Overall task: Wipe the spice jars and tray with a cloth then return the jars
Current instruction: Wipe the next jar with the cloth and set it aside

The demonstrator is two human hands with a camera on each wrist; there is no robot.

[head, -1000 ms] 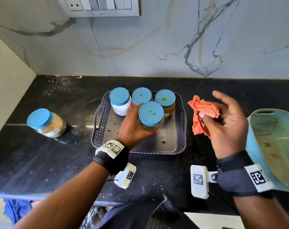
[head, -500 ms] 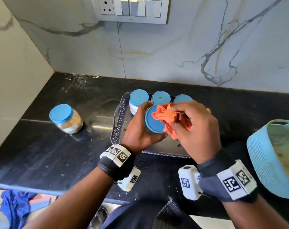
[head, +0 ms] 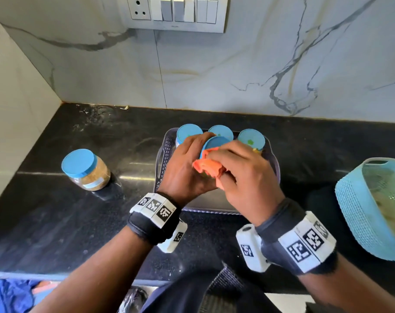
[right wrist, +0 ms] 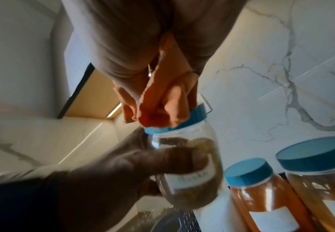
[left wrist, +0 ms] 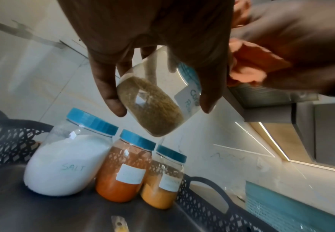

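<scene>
While gripped, jar (left wrist: 152, 106) between fingers (left wrist: 108, 87)

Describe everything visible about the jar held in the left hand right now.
The jar is clear, plastic by its look, with a blue screw lid and a white handwritten label that cannot be read in full. It is partly filled with brownish-green powder. It is tilted and lifted above the tray, clear of the three jars standing there. The left hand grips its body; the right hand presses an orange cloth against the lid.
</scene>
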